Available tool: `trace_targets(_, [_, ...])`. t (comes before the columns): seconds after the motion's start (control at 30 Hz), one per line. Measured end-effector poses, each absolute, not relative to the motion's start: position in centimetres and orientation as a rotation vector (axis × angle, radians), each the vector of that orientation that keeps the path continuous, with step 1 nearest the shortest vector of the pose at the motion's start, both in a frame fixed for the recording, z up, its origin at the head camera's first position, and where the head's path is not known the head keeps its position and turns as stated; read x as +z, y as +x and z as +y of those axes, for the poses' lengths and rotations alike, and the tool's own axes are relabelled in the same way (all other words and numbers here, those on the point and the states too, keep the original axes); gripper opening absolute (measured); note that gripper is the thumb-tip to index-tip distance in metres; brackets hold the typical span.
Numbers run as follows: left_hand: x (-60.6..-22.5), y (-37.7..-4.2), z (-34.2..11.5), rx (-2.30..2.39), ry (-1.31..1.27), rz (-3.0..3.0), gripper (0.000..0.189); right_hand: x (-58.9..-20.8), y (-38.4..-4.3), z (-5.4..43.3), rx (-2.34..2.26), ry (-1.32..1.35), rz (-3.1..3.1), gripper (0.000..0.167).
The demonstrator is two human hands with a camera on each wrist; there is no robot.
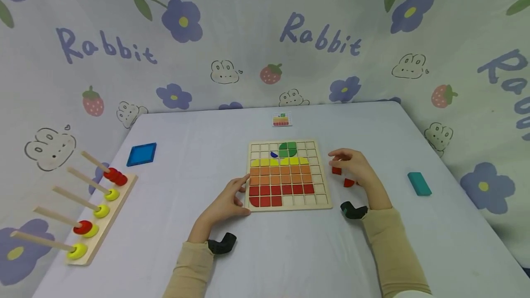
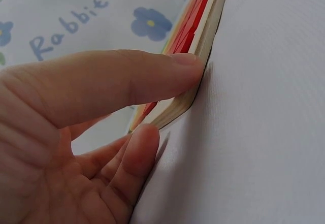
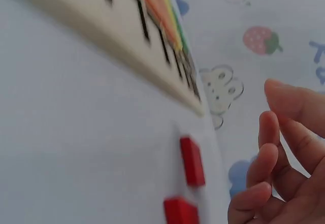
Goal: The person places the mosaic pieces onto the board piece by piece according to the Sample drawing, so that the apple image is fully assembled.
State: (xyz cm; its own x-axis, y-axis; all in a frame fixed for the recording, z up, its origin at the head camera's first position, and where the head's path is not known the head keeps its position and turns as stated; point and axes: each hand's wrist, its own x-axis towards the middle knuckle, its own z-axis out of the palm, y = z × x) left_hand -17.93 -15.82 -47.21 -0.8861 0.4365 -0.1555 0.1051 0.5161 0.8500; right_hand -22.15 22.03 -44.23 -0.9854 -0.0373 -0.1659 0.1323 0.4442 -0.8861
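Observation:
A square wooden grid board point(image 1: 324, 201) lies mid-table, covered partly by rows of red, orange and yellow tiles point(image 1: 280, 179). Green pieces point(image 1: 287, 149) and a small blue piece point(image 1: 274, 154) sit toward its far side. My left hand point(image 1: 227, 202) rests at the board's near left corner; in the left wrist view, the thumb point(image 2: 127, 79) presses the board's edge. Beyond the board's right edge, my right hand point(image 1: 356, 164) hovers with loosely bent fingers point(image 3: 261, 165) and nothing visible between them. Red pieces point(image 1: 349, 182) lie under and beside it, some partly hidden.
A small pattern card point(image 1: 282, 119) lies behind the board. At the left stand wooden pegs on a base point(image 1: 120, 206) with red and yellow beads, near a blue tray point(image 1: 141, 154). A teal block point(image 1: 419, 184) lies at the right. A patterned curtain borders the table.

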Motion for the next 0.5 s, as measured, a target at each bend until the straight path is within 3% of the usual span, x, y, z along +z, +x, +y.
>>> trace_targets(0.5, [-47.2, -17.9, -15.7, 1.318, 0.434, 2.42, 0.096, -45.9, -22.3, 23.9, -1.155, 0.144, 2.639, 0.04])
